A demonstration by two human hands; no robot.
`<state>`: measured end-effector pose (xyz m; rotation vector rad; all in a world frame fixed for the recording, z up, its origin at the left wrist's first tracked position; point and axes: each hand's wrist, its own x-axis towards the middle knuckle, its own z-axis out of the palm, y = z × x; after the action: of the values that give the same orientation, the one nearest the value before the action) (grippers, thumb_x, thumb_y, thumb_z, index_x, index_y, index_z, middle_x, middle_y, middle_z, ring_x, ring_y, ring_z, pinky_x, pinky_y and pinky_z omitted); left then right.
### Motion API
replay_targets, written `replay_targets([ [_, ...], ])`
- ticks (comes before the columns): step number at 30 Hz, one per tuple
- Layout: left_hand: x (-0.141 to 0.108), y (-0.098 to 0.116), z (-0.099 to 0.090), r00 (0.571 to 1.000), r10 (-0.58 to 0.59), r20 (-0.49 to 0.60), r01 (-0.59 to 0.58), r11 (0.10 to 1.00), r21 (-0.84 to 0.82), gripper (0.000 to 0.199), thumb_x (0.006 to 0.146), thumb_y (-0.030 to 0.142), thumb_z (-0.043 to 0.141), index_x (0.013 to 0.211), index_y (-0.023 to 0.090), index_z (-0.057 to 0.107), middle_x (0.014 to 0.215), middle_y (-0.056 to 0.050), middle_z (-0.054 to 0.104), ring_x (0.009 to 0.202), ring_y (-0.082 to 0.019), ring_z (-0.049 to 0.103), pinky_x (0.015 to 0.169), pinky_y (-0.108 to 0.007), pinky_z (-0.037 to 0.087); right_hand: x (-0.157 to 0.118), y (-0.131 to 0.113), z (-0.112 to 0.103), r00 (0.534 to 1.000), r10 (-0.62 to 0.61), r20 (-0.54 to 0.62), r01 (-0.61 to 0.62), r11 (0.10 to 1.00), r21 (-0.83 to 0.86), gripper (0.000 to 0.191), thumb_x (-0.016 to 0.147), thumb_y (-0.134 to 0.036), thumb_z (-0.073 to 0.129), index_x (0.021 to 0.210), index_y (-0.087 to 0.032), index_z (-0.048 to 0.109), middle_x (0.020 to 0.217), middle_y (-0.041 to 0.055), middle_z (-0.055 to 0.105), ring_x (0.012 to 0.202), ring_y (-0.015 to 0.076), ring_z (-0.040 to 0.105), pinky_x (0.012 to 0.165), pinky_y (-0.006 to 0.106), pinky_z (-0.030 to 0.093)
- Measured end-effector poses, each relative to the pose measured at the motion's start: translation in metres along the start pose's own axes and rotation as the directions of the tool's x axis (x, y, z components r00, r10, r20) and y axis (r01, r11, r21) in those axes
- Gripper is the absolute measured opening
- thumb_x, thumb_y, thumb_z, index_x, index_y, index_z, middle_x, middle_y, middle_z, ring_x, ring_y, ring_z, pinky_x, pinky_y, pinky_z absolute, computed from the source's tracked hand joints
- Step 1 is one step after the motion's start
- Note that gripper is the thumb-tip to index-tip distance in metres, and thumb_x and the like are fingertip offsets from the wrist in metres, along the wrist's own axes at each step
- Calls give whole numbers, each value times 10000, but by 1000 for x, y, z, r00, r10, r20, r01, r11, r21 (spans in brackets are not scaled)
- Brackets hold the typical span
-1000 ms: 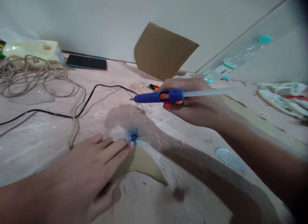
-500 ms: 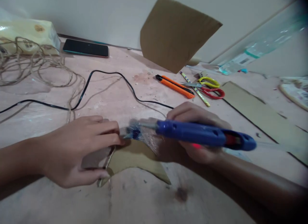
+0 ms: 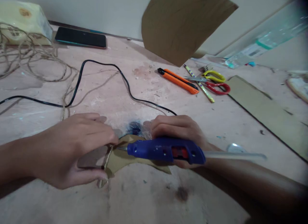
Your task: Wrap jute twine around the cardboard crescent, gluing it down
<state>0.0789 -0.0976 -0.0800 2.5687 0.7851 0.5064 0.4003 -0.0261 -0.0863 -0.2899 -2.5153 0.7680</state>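
My right hand (image 3: 179, 129) is wrapped round a blue glue gun (image 3: 154, 149), with a clear glue stick (image 3: 237, 155) sticking out of its back. The gun's metal tip points left, at the edge of a curved brown cardboard piece (image 3: 122, 161) lying on the table. My left hand (image 3: 77, 147) grips a small cardboard piece (image 3: 93, 157) between thumb and fingers, its edge upright against the left end of the curved piece. Twine (image 3: 108, 156) runs along that edge. Just behind the curved piece is a dark blue smear (image 3: 134, 128).
A black cable (image 3: 125, 79) crosses the table (image 3: 144, 198). At the back left are a phone (image 3: 80, 37), twine and a tissue pack (image 3: 29, 21). Further right lie an orange cutter (image 3: 178, 81), pencil (image 3: 199, 84), scissors (image 3: 218, 82), bottle (image 3: 260, 49) and cardboard strip (image 3: 267, 113); a cardboard sheet (image 3: 183, 25) leans behind.
My right hand has moved left and toward me, bringing the glue gun's tip to the edge by my left hand. The view has shifted slightly.
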Motion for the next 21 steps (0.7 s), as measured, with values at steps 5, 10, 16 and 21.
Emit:
replay_targets([
  [5,-5,-3,3,1000,13,-27,-13,1000,-1,281,1112,504,617,1227,250,585,1044,-16,823,862,-249,745,865,-417,474,-3,4,10,998,-1,-55,2,1000,9,484,1197,-628,397,996,-230,587,829,31,630,713,170,600,634,307,469],
  [10,-2,-3,0,1000,-6,-10,7,998,57,312,1125,550,594,1199,247,584,973,19,806,822,-237,738,871,-404,469,-4,5,15,998,22,-58,-19,999,49,378,1164,-564,503,1006,-232,591,843,25,625,722,172,614,653,317,470],
  [16,-4,-2,1,999,-17,-30,20,995,95,356,1094,612,634,1141,259,636,973,17,836,782,-226,746,863,-390,498,-2,4,15,998,31,-60,-27,998,59,422,1173,-600,468,993,-237,586,824,19,612,714,174,616,639,318,461],
  [21,-2,-3,-1,1000,-11,-30,15,991,133,408,1088,664,629,1074,260,692,962,2,846,776,-224,752,818,-377,521,-2,3,15,998,38,-55,-35,998,53,426,1177,-602,463,996,-236,585,831,17,602,710,166,596,639,316,454],
])
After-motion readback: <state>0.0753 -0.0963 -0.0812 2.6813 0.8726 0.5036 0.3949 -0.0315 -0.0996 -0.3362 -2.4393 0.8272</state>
